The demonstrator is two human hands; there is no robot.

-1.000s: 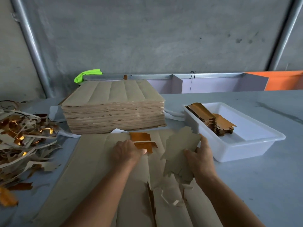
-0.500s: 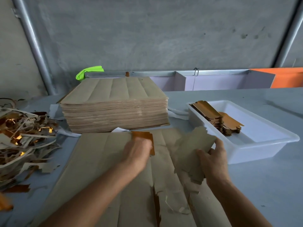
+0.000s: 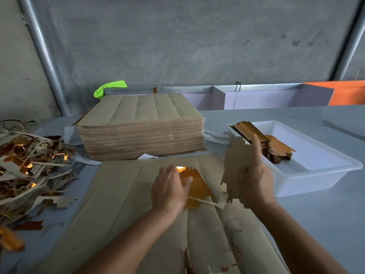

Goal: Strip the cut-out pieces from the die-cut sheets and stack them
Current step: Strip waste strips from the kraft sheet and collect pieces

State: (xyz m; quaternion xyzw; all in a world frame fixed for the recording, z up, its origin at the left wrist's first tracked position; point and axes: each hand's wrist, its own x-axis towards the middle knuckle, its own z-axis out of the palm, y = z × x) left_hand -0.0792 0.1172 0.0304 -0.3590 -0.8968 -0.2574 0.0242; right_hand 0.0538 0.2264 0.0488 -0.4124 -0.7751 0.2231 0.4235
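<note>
A brown die-cut sheet lies flat on the table in front of me. My left hand grips a cut-out piece that is lifted off the sheet, its shiny gold side up. My right hand holds a bundle of stripped pieces upright, brown side towards me, just left of the white tray. A stack of finished pieces lies in the tray's near left corner. A thick pile of unstripped sheets stands behind the working sheet.
A heap of brown and gold waste strips covers the table's left side. A metal rail with lilac panels runs along the back, with a green cloth on its left end and an orange panel at the right.
My left hand has pulled the gold-faced piece further up and out of the sheet. My right hand has raised its bundle of pieces and moved it right, closer to the tray.
</note>
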